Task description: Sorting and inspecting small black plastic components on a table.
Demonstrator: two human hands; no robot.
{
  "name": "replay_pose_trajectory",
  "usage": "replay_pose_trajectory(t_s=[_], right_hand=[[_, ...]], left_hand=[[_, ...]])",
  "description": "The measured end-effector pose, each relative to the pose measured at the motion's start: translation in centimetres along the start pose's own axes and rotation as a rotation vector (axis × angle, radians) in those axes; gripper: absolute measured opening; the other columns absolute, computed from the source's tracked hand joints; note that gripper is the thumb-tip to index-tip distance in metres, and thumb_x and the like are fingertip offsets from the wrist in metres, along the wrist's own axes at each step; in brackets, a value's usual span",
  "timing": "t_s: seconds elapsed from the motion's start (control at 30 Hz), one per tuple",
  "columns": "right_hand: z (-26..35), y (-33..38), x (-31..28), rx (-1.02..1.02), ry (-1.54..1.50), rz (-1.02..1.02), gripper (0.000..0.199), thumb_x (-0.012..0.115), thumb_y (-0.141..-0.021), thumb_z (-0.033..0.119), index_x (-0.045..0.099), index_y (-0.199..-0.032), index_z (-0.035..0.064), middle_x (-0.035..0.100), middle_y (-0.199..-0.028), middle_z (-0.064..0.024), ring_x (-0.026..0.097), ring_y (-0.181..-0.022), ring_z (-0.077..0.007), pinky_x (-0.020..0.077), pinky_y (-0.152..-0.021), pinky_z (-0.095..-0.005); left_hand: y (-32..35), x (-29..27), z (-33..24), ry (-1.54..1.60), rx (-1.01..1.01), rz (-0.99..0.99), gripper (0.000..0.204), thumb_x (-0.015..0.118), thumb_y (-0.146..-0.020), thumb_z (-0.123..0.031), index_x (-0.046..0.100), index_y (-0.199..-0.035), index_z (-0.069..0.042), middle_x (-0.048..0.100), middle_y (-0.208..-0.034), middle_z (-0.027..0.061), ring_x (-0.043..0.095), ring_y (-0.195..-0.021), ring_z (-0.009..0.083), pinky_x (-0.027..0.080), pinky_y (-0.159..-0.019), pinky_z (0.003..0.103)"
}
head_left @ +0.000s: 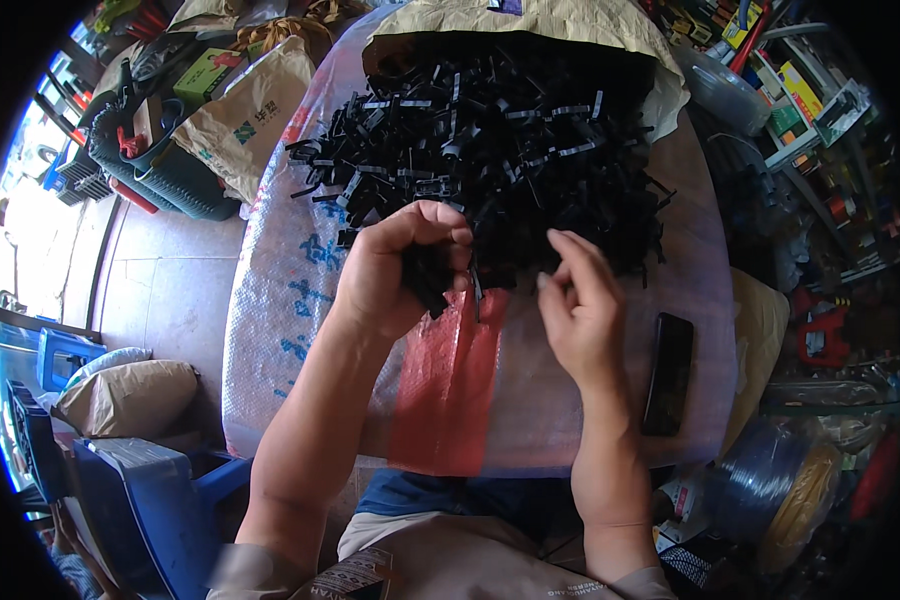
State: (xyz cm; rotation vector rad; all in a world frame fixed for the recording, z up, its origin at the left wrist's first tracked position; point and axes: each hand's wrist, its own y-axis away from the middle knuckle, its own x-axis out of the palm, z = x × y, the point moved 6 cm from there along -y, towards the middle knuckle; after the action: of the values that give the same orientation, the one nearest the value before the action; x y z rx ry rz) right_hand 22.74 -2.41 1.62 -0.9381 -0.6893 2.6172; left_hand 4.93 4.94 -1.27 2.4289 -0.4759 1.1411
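Note:
My left hand [380, 270] is closed around a small bunch of black plastic strips [425, 282]. One thin strip pokes out past its fingertips. To the right, my right hand [585, 310] has its index finger stretched out and its thumb apart, with nothing visible between them. Just beyond both hands lies a big loose pile of black plastic strips [490, 160], some with small clip-like ends; their exact kind is hard to make out. The pile spills from the mouth of a brown paper sack [610, 30]. A white woven sheet [280, 340] with a red stripe lies underneath.
A black phone [669, 375] lies right of my right forearm. Blue plastic stools [150, 490] stand at lower left, near a full tan sack [135, 395]. Wrapped coils [780, 480] and crowded shelves [820, 130] line the right side. Another paper bag [235, 130] leans at upper left.

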Motion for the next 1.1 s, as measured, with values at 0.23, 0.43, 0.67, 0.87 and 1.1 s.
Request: replay_pose_trajectory(t_s=[0.23,0.43,0.67,0.87,1.1], right_hand=[[1.5,-0.8,2.2,-0.301,0.215,-0.016,0.042,0.061,-0.077,-0.008,0.06,-0.118,0.0011,0.061,-0.094,-0.0118,0.062,-0.085,-0.0306,0.0515,-0.072,-0.039],[0.8,0.5,2.2,-0.149,0.165,0.153,0.027,0.061,-0.078,-0.009,0.064,-0.104,-0.002,0.059,-0.101,-0.0141,0.063,-0.083,-0.0315,0.0514,-0.072,-0.0379],[0.2,0.5,2.5,-0.158,0.311,0.204,0.023,0.065,-0.073,-0.006,0.061,-0.095,0.001,0.059,-0.098,-0.0123,0.064,-0.082,-0.0327,0.0529,-0.071,-0.0405],[0.5,0.8,2.4,-0.118,0.303,0.222,0.027,0.065,-0.073,-0.005,0.06,-0.098,0.0024,0.062,-0.095,-0.0122,0.064,-0.081,-0.0332,0.0531,-0.07,-0.041],[-1.4,0.9,0.4,0.381,-0.364,0.105,0.049,0.062,-0.083,-0.002,0.055,-0.131,0.0079,0.063,-0.092,-0.0053,0.054,-0.063,-0.0062,0.0453,-0.056,-0.0226]], left_hand=[[-0.3,-0.3,0.9,0.054,-0.003,0.131,0.015,0.064,-0.09,-0.018,0.057,-0.082,-0.007,0.055,-0.071,0.0061,0.057,-0.06,0.0187,0.05,-0.05,0.033],[0.0,0.1,1.2,0.036,-0.063,0.042,0.006,0.053,-0.086,-0.005,0.055,-0.092,-0.004,0.058,-0.079,0.0084,0.059,-0.064,0.0198,0.054,-0.056,0.036],[-0.3,0.0,0.9,0.032,0.035,-0.059,0.009,0.051,-0.089,-0.006,0.056,-0.095,-0.003,0.058,-0.077,0.0079,0.058,-0.064,0.0181,0.053,-0.055,0.036],[0.0,0.4,1.0,-0.046,0.0,0.08,0.011,0.057,-0.092,-0.014,0.059,-0.095,-0.004,0.05,-0.065,0.0016,0.047,-0.053,0.0136,0.047,-0.053,0.029],[0.6,1.4,0.8,-0.441,0.046,0.051,0.014,0.06,-0.091,-0.01,0.063,-0.101,-0.001,0.056,-0.07,0.0008,0.051,-0.056,0.0089,0.046,-0.054,0.024]])
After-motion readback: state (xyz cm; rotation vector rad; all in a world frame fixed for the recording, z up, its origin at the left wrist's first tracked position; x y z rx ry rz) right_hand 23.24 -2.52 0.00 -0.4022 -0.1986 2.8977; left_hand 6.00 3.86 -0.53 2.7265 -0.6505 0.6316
